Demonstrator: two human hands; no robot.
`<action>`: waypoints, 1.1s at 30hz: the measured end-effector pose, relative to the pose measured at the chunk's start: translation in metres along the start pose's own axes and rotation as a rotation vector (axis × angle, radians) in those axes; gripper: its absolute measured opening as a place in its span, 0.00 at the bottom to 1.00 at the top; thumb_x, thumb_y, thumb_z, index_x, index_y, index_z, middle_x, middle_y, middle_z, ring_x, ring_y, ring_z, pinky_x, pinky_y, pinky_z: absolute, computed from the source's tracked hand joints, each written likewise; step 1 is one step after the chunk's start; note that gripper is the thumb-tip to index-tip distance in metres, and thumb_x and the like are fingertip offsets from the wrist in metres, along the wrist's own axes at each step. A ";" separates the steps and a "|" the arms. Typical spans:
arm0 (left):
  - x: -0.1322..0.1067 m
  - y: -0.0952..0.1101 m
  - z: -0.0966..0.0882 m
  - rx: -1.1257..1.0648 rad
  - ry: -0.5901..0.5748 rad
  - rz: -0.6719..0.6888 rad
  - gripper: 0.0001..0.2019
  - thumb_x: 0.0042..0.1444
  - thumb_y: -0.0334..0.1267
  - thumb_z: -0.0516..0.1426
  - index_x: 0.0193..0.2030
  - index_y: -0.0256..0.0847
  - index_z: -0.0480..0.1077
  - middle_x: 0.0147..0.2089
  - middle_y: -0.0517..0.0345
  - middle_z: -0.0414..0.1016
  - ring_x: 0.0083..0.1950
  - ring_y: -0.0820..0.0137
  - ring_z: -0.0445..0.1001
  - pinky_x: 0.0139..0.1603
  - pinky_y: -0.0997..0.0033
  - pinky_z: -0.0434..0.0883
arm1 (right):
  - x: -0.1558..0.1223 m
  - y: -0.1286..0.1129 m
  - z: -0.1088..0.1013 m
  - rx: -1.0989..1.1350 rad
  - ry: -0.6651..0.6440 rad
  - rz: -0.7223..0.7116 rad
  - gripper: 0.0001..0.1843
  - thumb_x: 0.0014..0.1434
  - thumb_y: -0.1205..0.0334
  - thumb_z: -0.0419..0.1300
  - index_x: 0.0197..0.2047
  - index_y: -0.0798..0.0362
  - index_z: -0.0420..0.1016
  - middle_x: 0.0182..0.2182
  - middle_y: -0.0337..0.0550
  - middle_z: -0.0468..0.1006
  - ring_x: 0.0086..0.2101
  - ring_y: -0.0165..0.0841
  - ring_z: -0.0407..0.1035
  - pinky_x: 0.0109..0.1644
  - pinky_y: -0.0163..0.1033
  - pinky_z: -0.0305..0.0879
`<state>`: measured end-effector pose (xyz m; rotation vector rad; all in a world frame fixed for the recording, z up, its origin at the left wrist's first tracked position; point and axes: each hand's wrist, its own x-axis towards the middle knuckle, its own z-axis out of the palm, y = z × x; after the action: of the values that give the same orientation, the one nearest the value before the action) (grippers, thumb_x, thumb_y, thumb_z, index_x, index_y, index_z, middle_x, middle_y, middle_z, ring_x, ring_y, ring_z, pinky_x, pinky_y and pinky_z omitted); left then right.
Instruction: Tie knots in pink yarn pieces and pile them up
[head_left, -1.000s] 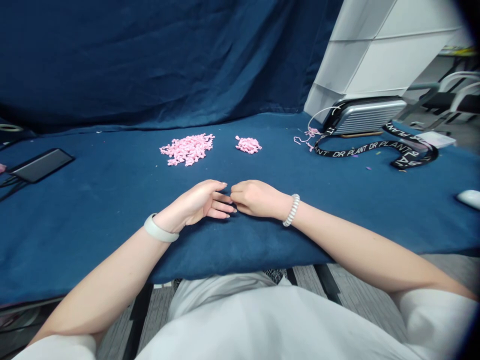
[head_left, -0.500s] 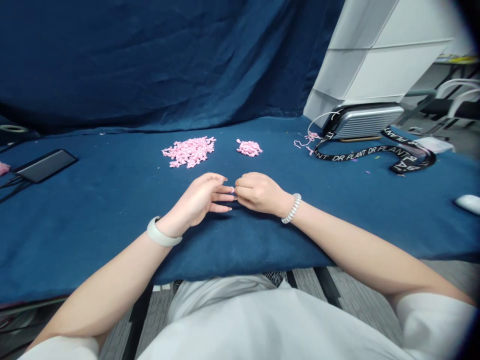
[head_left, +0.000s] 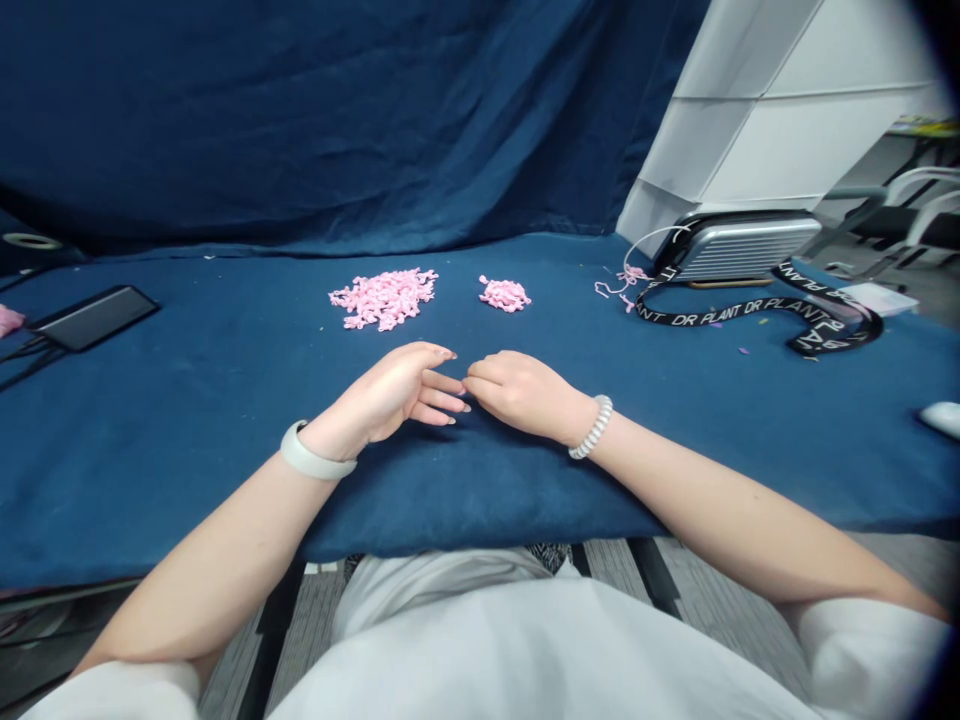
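Observation:
My left hand [head_left: 390, 392] rests on the dark blue cloth [head_left: 480, 490] with its fingers loosely apart, holding nothing I can see. My right hand [head_left: 521, 392] lies beside it, curled, its fingertips almost meeting the left fingertips. A white band [head_left: 316, 462] circles my left wrist, and a pale coiled bracelet [head_left: 591, 427] circles my right. Ahead of my hands, out of reach of the fingertips, lie a larger heap of small pink curled pieces [head_left: 384, 298] and a smaller heap of the same [head_left: 505, 294].
A black phone [head_left: 96, 318] lies at the left. On the right are pink strands [head_left: 626, 283], a silver ribbed case [head_left: 739, 247], a black "DR PLANT" strap [head_left: 750, 312] and a white mouse [head_left: 943, 420]. A white shelf unit [head_left: 750, 120] and blue backdrop [head_left: 300, 120] stand behind.
My hands have shifted slightly, the fingers spreading and curling a little. The whole scene sits a little further right in the picture, as my head has turned slightly.

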<state>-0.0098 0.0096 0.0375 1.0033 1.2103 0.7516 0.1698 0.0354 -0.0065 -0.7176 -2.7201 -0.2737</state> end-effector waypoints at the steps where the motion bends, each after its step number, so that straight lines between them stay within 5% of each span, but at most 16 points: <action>1: 0.001 0.001 -0.001 -0.024 -0.012 -0.024 0.15 0.53 0.40 0.54 0.46 0.38 0.62 0.35 0.44 0.75 0.30 0.64 0.77 0.26 0.71 0.73 | 0.001 0.000 -0.001 0.001 -0.021 0.003 0.20 0.63 0.64 0.40 0.34 0.60 0.72 0.33 0.44 0.70 0.31 0.19 0.56 0.40 0.32 0.47; 10: 0.008 -0.003 -0.002 -0.085 -0.014 -0.089 0.11 0.56 0.39 0.50 0.44 0.37 0.63 0.34 0.45 0.76 0.30 0.66 0.77 0.25 0.74 0.73 | 0.004 0.005 0.009 0.025 -0.043 0.076 0.19 0.61 0.63 0.45 0.30 0.61 0.73 0.29 0.43 0.70 0.26 0.17 0.51 0.35 0.31 0.41; 18: 0.019 -0.024 0.007 0.372 0.226 0.274 0.13 0.51 0.40 0.56 0.43 0.39 0.64 0.28 0.54 0.75 0.26 0.66 0.75 0.24 0.70 0.72 | 0.004 0.001 0.010 0.065 0.015 0.101 0.15 0.59 0.64 0.46 0.33 0.60 0.73 0.30 0.43 0.71 0.27 0.17 0.54 0.36 0.30 0.45; 24: 0.024 -0.026 -0.005 0.754 0.539 0.714 0.11 0.51 0.41 0.57 0.40 0.39 0.70 0.20 0.62 0.71 0.24 0.71 0.72 0.32 0.72 0.67 | 0.004 -0.002 0.010 0.296 0.031 0.280 0.16 0.57 0.61 0.48 0.32 0.59 0.75 0.32 0.42 0.74 0.29 0.16 0.61 0.38 0.26 0.52; 28: 0.024 -0.021 -0.010 0.573 0.321 0.662 0.13 0.53 0.44 0.55 0.38 0.36 0.71 0.29 0.55 0.76 0.30 0.70 0.74 0.31 0.74 0.67 | 0.004 -0.002 0.003 0.702 0.115 0.565 0.14 0.53 0.58 0.53 0.33 0.59 0.76 0.28 0.41 0.75 0.27 0.15 0.63 0.35 0.22 0.56; 33: 0.020 -0.021 -0.006 0.640 0.136 0.691 0.11 0.52 0.42 0.56 0.36 0.36 0.73 0.36 0.53 0.77 0.36 0.68 0.74 0.38 0.72 0.68 | 0.003 -0.001 -0.011 1.162 0.067 0.814 0.22 0.48 0.50 0.59 0.34 0.64 0.73 0.25 0.44 0.74 0.24 0.18 0.67 0.30 0.22 0.61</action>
<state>-0.0119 0.0206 0.0095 1.9854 1.2517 0.9930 0.1699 0.0333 0.0043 -1.2062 -1.7715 1.2775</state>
